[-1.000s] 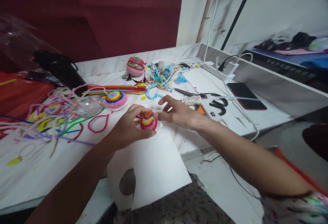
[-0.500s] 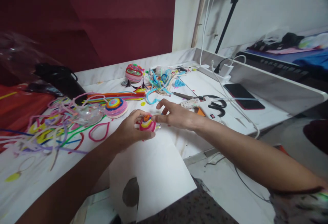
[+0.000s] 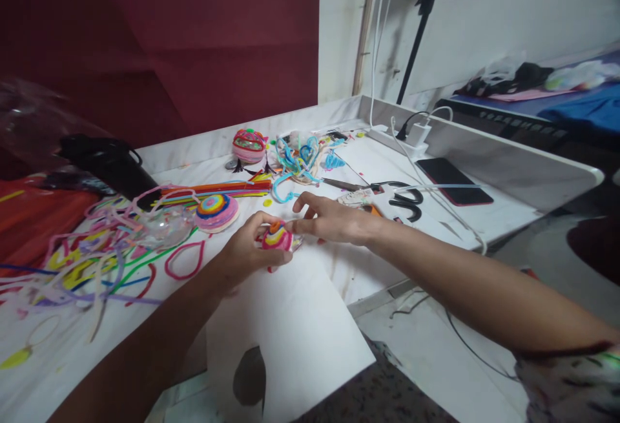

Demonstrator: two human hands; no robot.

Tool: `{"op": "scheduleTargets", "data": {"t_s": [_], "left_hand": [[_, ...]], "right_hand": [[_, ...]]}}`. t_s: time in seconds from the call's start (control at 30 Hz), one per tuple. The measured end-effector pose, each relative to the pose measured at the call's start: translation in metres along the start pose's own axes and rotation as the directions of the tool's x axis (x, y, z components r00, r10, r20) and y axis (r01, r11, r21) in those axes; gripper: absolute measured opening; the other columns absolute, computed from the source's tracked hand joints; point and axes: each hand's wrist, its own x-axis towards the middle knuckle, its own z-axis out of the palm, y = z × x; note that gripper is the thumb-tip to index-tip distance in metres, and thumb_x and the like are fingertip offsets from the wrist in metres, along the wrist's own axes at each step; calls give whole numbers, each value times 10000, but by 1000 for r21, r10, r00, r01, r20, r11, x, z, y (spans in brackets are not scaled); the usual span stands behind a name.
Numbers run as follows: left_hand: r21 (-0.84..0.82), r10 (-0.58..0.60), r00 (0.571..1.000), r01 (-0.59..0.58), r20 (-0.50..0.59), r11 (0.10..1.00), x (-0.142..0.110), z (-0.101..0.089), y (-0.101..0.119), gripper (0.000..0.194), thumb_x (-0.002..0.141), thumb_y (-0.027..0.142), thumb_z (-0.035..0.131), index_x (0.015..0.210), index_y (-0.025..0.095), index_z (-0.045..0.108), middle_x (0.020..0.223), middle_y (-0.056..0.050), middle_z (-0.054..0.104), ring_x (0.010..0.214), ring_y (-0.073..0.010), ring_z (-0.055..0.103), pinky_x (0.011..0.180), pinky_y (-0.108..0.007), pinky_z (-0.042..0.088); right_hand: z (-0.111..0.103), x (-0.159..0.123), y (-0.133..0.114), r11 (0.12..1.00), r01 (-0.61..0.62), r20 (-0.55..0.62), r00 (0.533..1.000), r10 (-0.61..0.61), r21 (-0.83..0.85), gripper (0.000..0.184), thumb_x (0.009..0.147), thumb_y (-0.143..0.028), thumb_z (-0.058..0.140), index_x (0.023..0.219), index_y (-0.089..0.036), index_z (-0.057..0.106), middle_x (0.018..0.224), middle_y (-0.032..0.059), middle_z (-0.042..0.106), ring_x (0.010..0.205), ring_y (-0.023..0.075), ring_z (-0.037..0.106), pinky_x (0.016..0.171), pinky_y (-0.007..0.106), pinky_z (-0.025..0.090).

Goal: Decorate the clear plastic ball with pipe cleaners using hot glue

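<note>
A small ball wrapped in pipe cleaners (image 3: pixel 278 237), with orange, yellow and deep pink bands, is gripped by my left hand (image 3: pixel 249 242), its thumb along the near side and fingers behind. From the right, my right hand (image 3: pixel 329 217) lays one fingertip against the ball's upper right side. Its index finger is arched up, apart from the others. Clear, shiny material shows at the ball's right edge. Under the hands, a sheet of white paper (image 3: pixel 310 339) hangs over the table's front edge.
A larger wrapped dome (image 3: pixel 217 213) sits left of the hands. Loose pipe cleaners (image 3: pixel 185 260) cover the table's left side. Behind are a decorated ball (image 3: pixel 249 146) and a blue tangle (image 3: pixel 298 155). Scissors (image 3: pixel 407 200), a phone (image 3: pixel 455 181) and a power strip (image 3: pixel 400 139) lie to the right.
The camera view has shifted slightly, so the background sits a little further left and the table things a little lower. Both hands keep nearly the same pose at the ball.
</note>
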Motion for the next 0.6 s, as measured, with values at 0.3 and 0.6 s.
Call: {"op": "scheduleTargets", "data": {"t_s": [0.3, 0.6], "left_hand": [[-8, -8, 1000, 8, 22, 1000, 2, 0, -3, 585, 519, 302, 832, 1007, 213, 521, 846, 13, 604, 744, -174, 630, 608, -282, 486], [-9, -23, 999, 24, 47, 1000, 1, -2, -5, 617, 534, 326, 845, 1043, 218, 514, 949, -19, 606, 705, -149, 620, 559, -259, 489]], "right_hand": [[-5, -2, -1, 998, -23, 47, 999, 20, 64, 474, 720, -474, 717, 1059, -229, 495, 1026, 79, 590, 907, 242, 598, 636, 328, 543], [-8, -8, -2, 997, -16, 80, 997, 11, 71, 535, 731, -485, 700, 1134, -216, 472, 1064, 88, 597, 916, 225, 604, 664, 315, 538]]}}
